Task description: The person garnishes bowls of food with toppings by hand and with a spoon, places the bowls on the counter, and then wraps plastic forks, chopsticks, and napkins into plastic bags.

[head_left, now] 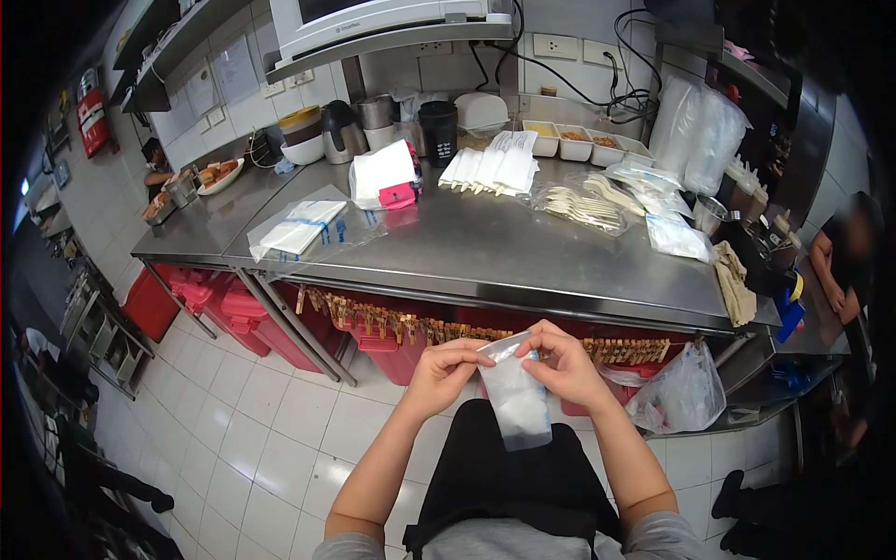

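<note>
A small clear zip bag (519,401) with white contents hangs between my hands, in front of the counter's edge and above my lap. My left hand (448,371) pinches its upper left corner. The fingers of my right hand (566,362) are closed on its upper right edge. The contents lie mostly in the lower part of the bag; what they are I cannot make out. On the counter ahead are wrapped wooden cutlery (581,209), white paper sleeves (490,164) and a plastic packet of white napkins (301,227).
The steel counter (439,252) spans the view, with wooden clips (401,327) along its front edge and red bins (252,313) below. Food trays (574,145), a black cup (438,131) and plastic bag rolls (695,135) stand at the back. A person (845,257) is at the right.
</note>
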